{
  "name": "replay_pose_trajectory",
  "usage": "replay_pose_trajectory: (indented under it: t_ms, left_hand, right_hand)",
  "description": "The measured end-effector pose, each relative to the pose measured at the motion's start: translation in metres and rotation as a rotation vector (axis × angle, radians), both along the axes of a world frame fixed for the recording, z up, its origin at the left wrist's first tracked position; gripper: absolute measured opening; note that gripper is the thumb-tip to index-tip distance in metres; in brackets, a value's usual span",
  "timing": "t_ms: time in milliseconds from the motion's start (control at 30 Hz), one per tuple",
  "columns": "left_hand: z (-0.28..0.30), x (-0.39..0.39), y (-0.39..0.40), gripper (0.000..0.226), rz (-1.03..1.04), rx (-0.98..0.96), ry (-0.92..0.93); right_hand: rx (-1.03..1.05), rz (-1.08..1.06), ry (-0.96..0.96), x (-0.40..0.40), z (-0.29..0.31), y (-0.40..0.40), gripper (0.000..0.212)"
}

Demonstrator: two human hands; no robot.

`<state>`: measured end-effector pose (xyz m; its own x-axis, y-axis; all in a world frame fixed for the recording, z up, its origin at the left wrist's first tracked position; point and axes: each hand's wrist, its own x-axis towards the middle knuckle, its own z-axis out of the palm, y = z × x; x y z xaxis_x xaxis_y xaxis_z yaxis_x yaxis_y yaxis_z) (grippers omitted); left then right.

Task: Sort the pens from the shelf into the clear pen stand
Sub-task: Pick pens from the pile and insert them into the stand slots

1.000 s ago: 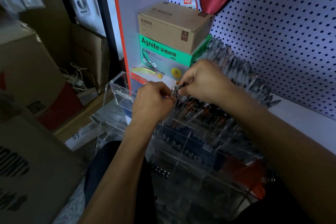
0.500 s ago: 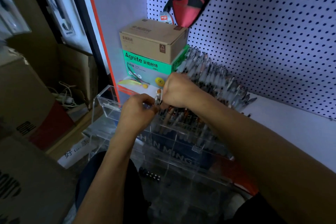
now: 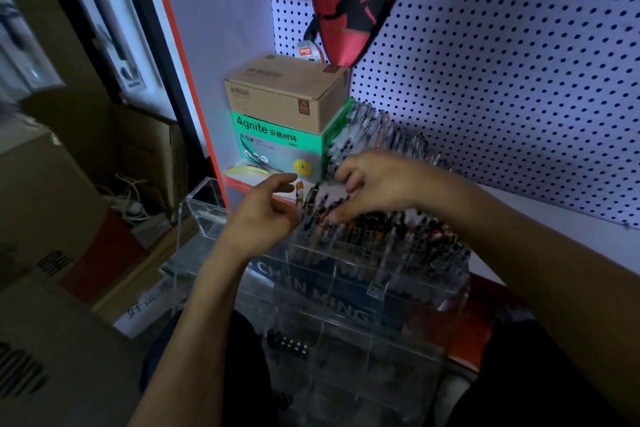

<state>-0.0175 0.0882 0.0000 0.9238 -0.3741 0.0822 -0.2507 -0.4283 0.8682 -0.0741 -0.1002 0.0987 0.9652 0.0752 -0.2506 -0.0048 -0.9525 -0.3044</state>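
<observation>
The clear pen stand is a tiered acrylic rack right in front of me, its back row packed with dark pens. More pens lean in a row on the white shelf against the pegboard behind it. My left hand hovers at the left end of the filled row with its fingers loosely spread, holding nothing. My right hand reaches over the same row, its fingers relaxed and their tips touching the pen tops. The hand hides the pens under it.
A green Agnite box with a brown carton on top stands at the shelf's left end. A red racket cover hangs on the pegboard. Cardboard boxes crowd the floor on the left.
Both hands were pinching a pen together over the stand's left end. They have let go and moved apart, fingers now spread. My view has tilted up.
</observation>
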Motion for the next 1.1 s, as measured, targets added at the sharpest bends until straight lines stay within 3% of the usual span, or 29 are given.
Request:
replay_pose_trajectory:
  t_ms: [133,300,400,500,600,700,833,933,1000,1100]
  left_hand:
    - [0.009,0.013,-0.014,0.072,-0.169,0.131,0.058]
    - [0.005,0.015,-0.007,0.054,-0.148,0.104,0.009]
    - [0.005,0.011,0.005,0.045,-0.097,-0.098,0.081]
    - [0.003,0.004,0.006,0.045,-0.098,-0.182,0.125]
    - [-0.001,-0.002,0.001,0.054,-0.108,0.021,-0.015]
    - [-0.003,-0.002,-0.002,0.060,-0.099,0.104,-0.085]
    - [-0.003,0.001,-0.009,0.058,-0.105,0.184,-0.124]
    - [-0.001,-0.002,-0.017,0.044,-0.113,0.203,-0.145]
    - [-0.003,-0.003,-0.017,0.041,-0.085,0.181,-0.130]
    - [-0.002,-0.007,-0.014,0.042,-0.048,0.014,-0.036]
  right_hand:
    - [-0.121,0.070,0.084,0.005,-0.017,0.006,0.087]
    - [-0.093,0.082,-0.028,0.018,-0.036,0.011,0.036]
    - [0.087,0.018,-0.162,0.020,-0.028,0.014,0.028]
    - [0.158,-0.026,-0.203,0.025,-0.019,0.014,0.032]
    - [0.052,-0.006,-0.055,0.024,-0.021,0.011,0.052]
    - [0.117,0.020,0.122,0.018,-0.025,0.006,0.066]
    - [0.104,0.068,0.095,0.018,-0.031,0.004,0.084]
    - [0.009,0.111,-0.068,0.019,-0.039,0.007,0.068]
    - [0.055,0.115,-0.136,0.018,-0.042,0.007,0.055]
    - [0.118,0.078,-0.188,0.015,-0.041,0.002,0.058]
